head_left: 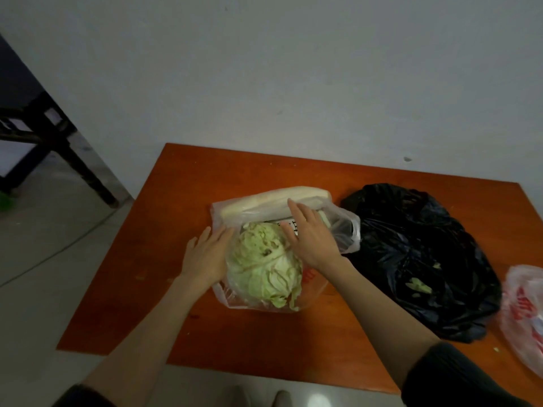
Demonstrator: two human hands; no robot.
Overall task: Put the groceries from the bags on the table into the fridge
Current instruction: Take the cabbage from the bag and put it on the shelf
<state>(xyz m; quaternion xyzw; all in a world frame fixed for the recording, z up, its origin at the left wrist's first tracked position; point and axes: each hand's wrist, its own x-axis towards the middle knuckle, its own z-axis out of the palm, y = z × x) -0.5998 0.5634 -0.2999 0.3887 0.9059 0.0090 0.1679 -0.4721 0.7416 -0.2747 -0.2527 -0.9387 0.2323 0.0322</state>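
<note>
Both hands flat against a cabbage on an orange-brown wooden table [141,304].

Crumpled black plastic bag [417,259] at right; thin clear plastic bag [343,230] spread open mid-table, cradling pale green round cabbage [264,268] and long white radish [273,202] just behind. Left hand [207,254], fingers straight, pressed to cabbage's left side; right hand [311,236], fingers extended, resting over its right and touching radish.
</note>
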